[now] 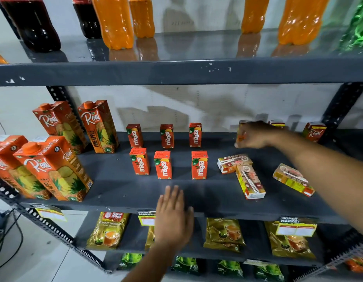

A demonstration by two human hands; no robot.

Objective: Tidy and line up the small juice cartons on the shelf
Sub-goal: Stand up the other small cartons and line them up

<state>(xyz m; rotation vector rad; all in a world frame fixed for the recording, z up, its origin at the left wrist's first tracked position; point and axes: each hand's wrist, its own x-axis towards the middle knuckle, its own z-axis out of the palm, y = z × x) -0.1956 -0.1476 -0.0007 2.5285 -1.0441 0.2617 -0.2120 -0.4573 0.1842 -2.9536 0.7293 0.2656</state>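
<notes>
Several small red Maaza cartons (163, 165) stand upright in two rows on the middle of the dark shelf (123, 192). Three small Real cartons lie flat to the right: one (233, 163), another (250, 182) touching it, and a third (292, 179) further right. My right hand (256, 136) is closed on a small upright carton (240, 131) at the back of the shelf. Two more small Real cartons (314, 132) stand at the back right. My left hand (172, 216) hovers flat at the shelf's front edge, fingers apart, holding nothing.
Tall Real pineapple cartons (54, 169) stand on the left of the shelf. Soda bottles (113, 23) line the shelf above. Tea packets (224, 235) fill the shelf below, with price tags (296, 226) on the front edge. Perforated uprights frame the rack.
</notes>
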